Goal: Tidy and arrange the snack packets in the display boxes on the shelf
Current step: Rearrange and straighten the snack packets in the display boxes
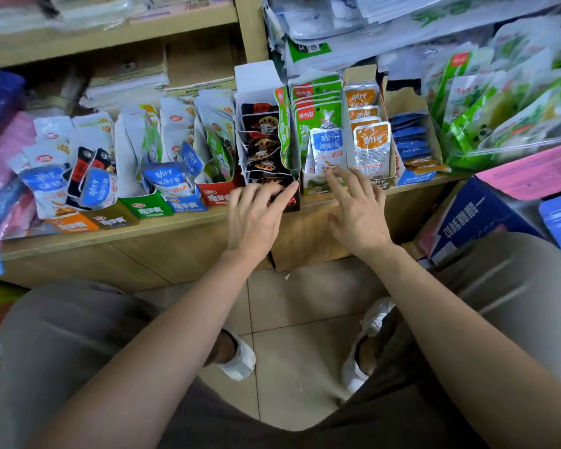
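A row of display boxes full of snack packets stands on a wooden shelf (pixel 188 230). My left hand (pixel 256 218) lies with spread, straight fingers against the front of the black packet box (pixel 263 147). My right hand (pixel 358 209) reaches with straight fingers to the base of a blue and white packet (pixel 327 147) at the front of the green packet box (pixel 318 105). To its right stands a box of orange packets (pixel 370 140), then a low box of blue packets (pixel 412 140). Neither hand holds anything.
Further boxes with mixed blue, white and green packets (pixel 162 150) fill the shelf to the left. Green bags (pixel 499 102) pile up at the right above a pink sheet (pixel 531 170) and a blue carton (pixel 480 218). Below are my knees and the tiled floor (pixel 292 319).
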